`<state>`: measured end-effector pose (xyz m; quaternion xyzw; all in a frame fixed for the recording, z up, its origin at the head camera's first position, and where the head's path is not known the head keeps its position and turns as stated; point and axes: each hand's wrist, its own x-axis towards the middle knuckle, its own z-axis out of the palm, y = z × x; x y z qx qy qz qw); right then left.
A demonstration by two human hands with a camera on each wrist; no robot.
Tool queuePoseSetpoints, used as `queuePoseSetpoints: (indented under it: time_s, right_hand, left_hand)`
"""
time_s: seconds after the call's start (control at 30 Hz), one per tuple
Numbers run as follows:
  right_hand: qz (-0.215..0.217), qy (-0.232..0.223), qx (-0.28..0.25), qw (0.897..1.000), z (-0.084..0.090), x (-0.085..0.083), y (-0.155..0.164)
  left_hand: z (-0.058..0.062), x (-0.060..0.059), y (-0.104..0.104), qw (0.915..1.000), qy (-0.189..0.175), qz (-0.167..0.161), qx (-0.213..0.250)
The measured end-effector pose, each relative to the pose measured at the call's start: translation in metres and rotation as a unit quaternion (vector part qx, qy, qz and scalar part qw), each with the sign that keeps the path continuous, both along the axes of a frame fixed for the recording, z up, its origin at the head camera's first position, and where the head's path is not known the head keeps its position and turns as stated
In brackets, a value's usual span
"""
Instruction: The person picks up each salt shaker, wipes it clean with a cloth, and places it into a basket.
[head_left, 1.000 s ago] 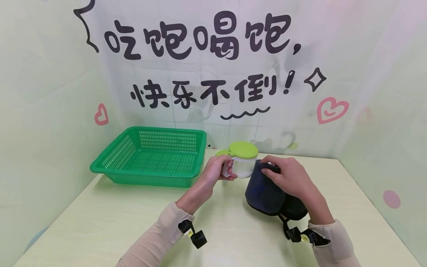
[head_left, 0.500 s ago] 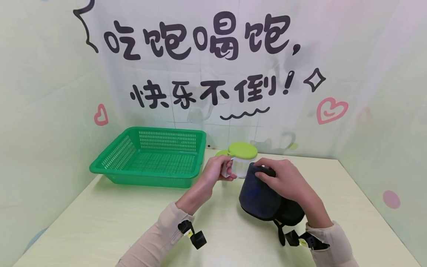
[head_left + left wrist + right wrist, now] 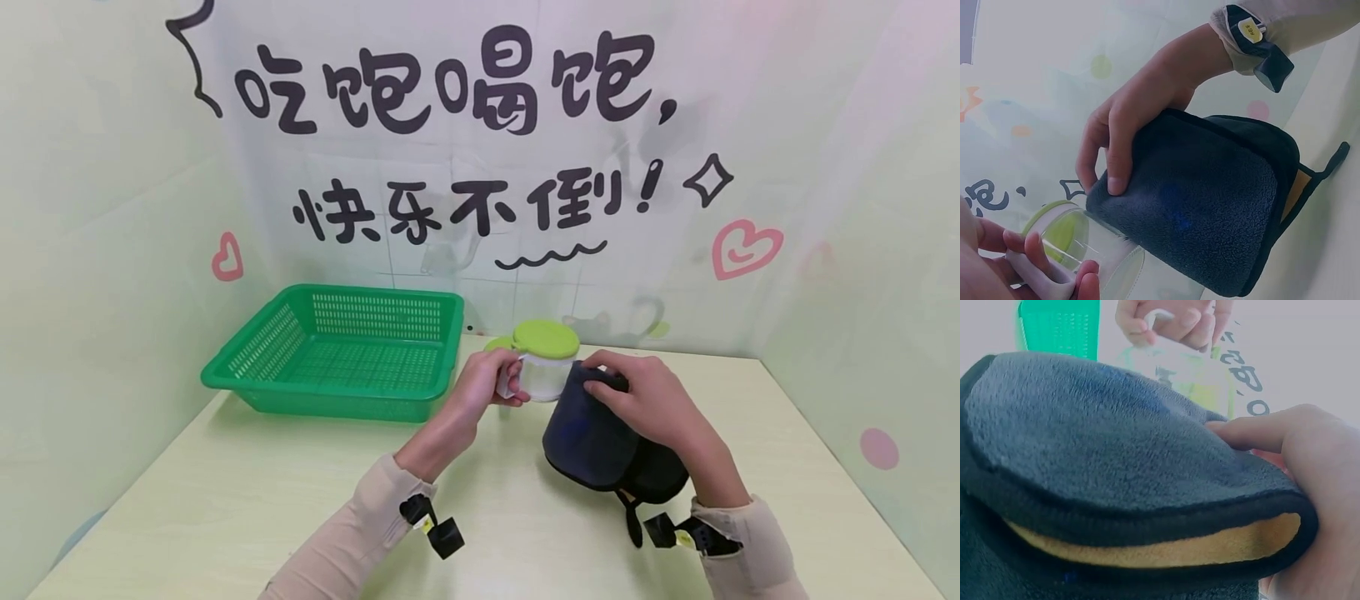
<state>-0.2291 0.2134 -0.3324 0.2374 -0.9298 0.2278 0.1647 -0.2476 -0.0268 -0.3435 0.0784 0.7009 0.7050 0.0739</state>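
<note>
My left hand [image 3: 480, 385] grips the white handle [image 3: 1041, 275] of a clear seasoning jar [image 3: 544, 379], its fingers curled through it. A lime-green lid [image 3: 547, 339] covers the jar, which is held upright. My right hand [image 3: 651, 396] pinches a folded navy cleaning cloth [image 3: 588, 433] by its upper edge, thumb on one face and fingers behind. The cloth's upper corner lies against the right side of the jar. Black binding runs round the cloth, tan lining [image 3: 1210, 547] shows in its fold, and a black loop [image 3: 632, 518] hangs below.
A green plastic basket [image 3: 337, 405] with slotted walls stands on the table [image 3: 300, 500] at the back left. Behind the jar, a second lime-green top [image 3: 498, 342] peeks out. A printed curtain [image 3: 420, 267] encloses the back and sides.
The right hand and cloth have shifted left and down across the jar's side, then partly back right and up. The left hand keeps the jar almost still.
</note>
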Motion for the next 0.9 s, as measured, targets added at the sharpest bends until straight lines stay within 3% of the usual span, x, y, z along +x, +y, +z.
queuePoseSetpoints:
  time_s: [0.53,0.9]
  right_hand:
    - [0.006,0.004,0.008,1.000,-0.006,-0.001,-0.002]
    - [0.044,0.021,-0.008,0.999,-0.009,0.003,-0.019]
  left_hand:
    - [-0.001,-0.001,0.000,1.0000,-0.001,0.006,0.000]
    - [-0.001,-0.002,0.000,0.9999,0.000,0.012,0.008]
